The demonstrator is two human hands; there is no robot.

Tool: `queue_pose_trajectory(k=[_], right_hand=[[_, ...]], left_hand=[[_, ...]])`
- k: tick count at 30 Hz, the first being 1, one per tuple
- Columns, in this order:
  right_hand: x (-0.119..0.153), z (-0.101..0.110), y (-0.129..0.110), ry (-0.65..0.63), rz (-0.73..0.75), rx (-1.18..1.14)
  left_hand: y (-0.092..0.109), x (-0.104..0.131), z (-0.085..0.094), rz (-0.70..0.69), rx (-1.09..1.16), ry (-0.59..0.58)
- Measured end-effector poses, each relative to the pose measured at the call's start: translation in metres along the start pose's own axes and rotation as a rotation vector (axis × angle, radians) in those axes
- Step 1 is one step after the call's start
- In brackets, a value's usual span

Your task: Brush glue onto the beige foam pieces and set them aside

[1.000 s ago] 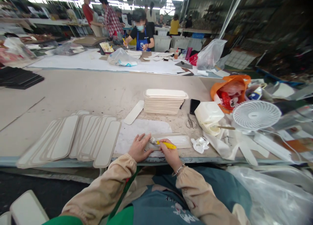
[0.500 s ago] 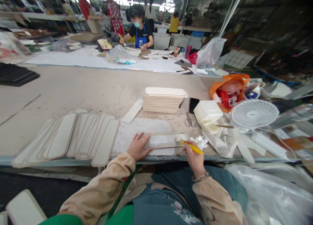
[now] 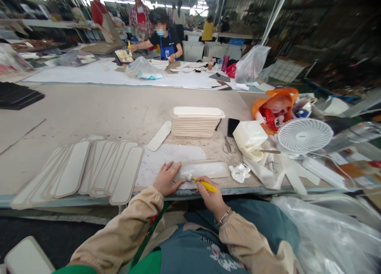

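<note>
My right hand [image 3: 212,196] grips a yellow-handled brush [image 3: 205,184], its white-coated bristles resting near the left end of a long rounded panel [image 3: 212,169]. Wet, whitish streaks cover the panel's middle. My left hand [image 3: 167,179] lies flat with fingers spread, its fingertips at the panel's left edge. Beneath is a white sheet [image 3: 154,165]. To the left, many similar pale panels [image 3: 126,175] lie fanned in overlapping rows. Behind the work, a neat stack of cream panels [image 3: 195,122] stands, with one loose cream strip [image 3: 160,136] leaning beside it.
On the right are crumpled white paper [image 3: 239,173], scissors [image 3: 229,146], a black phone [image 3: 233,127], a white plastic container [image 3: 250,134], a white fan [image 3: 305,135] and an orange bag [image 3: 275,107]. Across the table, a masked co-worker in a blue apron [image 3: 167,51] holds another yellow brush.
My right hand has carried the brush leftward along the panel, from its right end to near my left fingers. My left hand keeps its place. The co-worker's brush arm has reached toward a tray.
</note>
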State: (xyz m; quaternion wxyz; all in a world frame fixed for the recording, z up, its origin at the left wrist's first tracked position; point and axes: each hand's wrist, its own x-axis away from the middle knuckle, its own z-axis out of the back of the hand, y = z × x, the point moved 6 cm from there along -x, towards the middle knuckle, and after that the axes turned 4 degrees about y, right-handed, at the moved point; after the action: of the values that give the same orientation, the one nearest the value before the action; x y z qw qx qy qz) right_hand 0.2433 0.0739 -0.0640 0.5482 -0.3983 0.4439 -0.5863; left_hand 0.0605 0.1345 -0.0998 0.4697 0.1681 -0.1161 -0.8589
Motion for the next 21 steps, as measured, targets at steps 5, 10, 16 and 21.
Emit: queue_pose_trajectory(k=[5, 10, 16, 21], right_hand=[[-0.004, 0.013, 0.014, 0.075, -0.064, -0.045], [-0.004, 0.062, 0.035, 0.269, -0.14, -0.046], [0.0, 0.109, 0.048, 0.432, -0.182, 0.1], [0.002, 0.125, 0.048, 0.499, -0.208, 0.219]], left_hand=[[-0.001, 0.0, -0.001, 0.003, 0.002, 0.0], [-0.001, 0.0, -0.001, -0.009, 0.008, -0.002], [0.001, 0.0, 0.001, -0.01, -0.004, 0.002], [0.002, 0.0, 0.001, -0.021, -0.01, -0.007]])
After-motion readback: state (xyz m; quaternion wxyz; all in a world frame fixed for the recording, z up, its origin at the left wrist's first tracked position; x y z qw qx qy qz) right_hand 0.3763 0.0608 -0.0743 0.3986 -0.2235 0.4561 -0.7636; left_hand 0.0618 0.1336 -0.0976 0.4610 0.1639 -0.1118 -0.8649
